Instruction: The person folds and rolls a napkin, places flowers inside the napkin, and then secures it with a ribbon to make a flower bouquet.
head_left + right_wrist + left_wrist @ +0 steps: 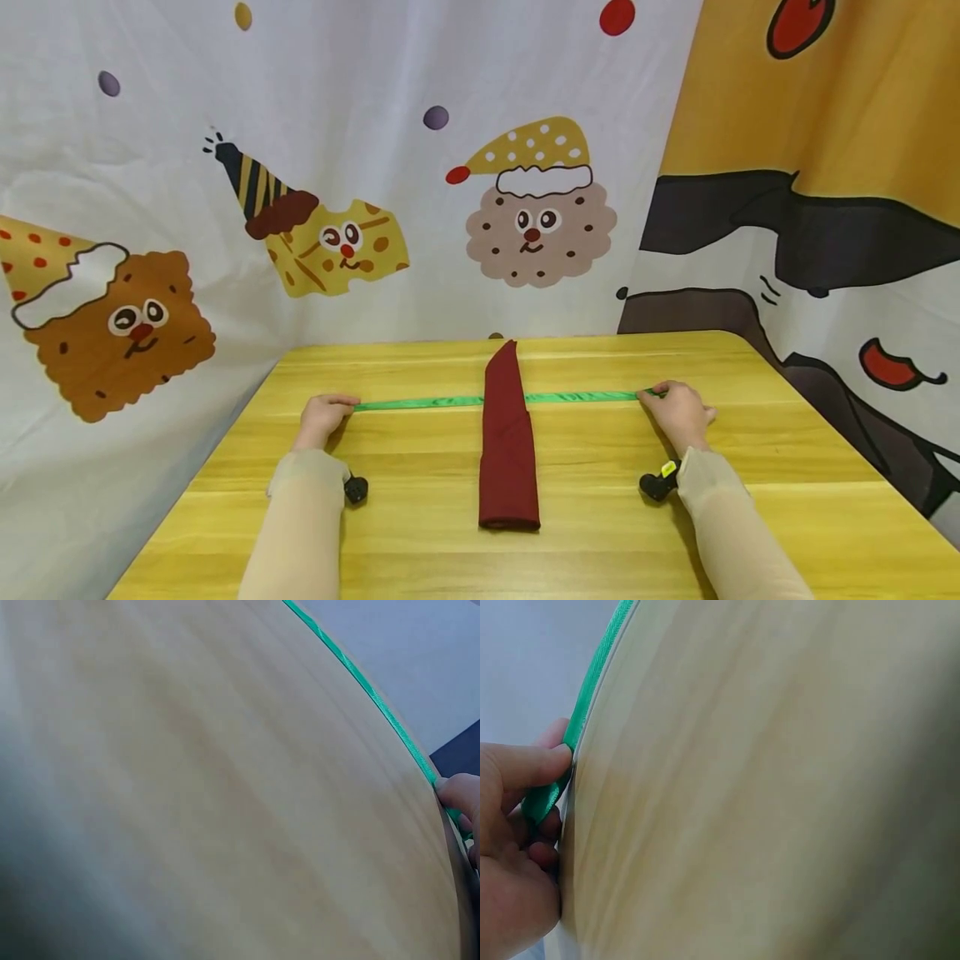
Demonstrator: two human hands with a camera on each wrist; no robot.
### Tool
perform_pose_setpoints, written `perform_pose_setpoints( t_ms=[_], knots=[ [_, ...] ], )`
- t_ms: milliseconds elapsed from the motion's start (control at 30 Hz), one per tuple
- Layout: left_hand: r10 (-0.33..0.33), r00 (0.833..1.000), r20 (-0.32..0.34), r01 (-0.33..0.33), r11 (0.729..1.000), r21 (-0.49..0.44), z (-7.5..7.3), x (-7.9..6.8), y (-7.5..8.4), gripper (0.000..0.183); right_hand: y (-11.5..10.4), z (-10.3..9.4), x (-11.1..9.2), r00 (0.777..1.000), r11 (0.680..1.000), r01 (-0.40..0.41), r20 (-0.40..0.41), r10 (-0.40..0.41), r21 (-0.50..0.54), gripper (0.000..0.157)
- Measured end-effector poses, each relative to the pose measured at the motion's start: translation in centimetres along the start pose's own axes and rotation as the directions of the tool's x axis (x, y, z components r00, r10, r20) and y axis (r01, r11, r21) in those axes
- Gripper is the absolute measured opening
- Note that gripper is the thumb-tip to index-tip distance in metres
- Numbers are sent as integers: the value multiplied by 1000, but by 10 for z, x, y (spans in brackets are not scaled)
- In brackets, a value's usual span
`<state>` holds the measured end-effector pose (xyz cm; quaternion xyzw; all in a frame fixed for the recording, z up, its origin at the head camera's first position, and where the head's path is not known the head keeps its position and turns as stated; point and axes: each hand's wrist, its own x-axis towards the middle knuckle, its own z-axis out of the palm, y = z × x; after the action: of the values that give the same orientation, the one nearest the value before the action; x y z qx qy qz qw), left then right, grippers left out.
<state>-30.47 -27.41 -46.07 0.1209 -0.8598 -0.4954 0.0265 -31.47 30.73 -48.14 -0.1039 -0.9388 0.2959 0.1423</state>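
Note:
A shiny green ribbon (420, 403) runs left to right across the wooden table. Its middle is hidden by a long folded dark red cloth (508, 450), which lies lengthwise over it. My left hand (324, 417) pinches the ribbon's left end between thumb and fingers; in the left wrist view a short tail of ribbon (544, 801) shows below the thumb. At the other end, my right hand (677, 410) pinches the ribbon between thumb and finger. The right wrist view shows the ribbon (375, 697) stretched straight from that thumb, with only part of the hand (465, 796) in sight.
The wooden table (600, 533) has a rounded far corner at the right. Close behind it hangs a white curtain (360, 100) printed with cartoon biscuits and cheese. Each wrist carries a small black camera, such as the right one (658, 483).

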Motion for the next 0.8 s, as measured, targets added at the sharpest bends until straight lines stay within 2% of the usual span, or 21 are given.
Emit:
perform_pose_setpoints(
  t_ms=[400, 667, 800],
  knots=[
    [-12, 1000, 5, 12, 1000, -9, -2, -10, 1, 26, 2, -2, -7, 1000, 1000, 8, 2, -8, -2, 40],
    [-2, 1000, 10, 2, 1000, -18, 1, -8, -3, 27, 4, -5, -9, 1000, 1000, 2, -8, -2, 1, 40],
    [-1, 1000, 2, 1, 1000, 13, 0, -8, -2, 26, 4, -5, -10, 1000, 1000, 12, 3, -12, 0, 43]
  ],
)
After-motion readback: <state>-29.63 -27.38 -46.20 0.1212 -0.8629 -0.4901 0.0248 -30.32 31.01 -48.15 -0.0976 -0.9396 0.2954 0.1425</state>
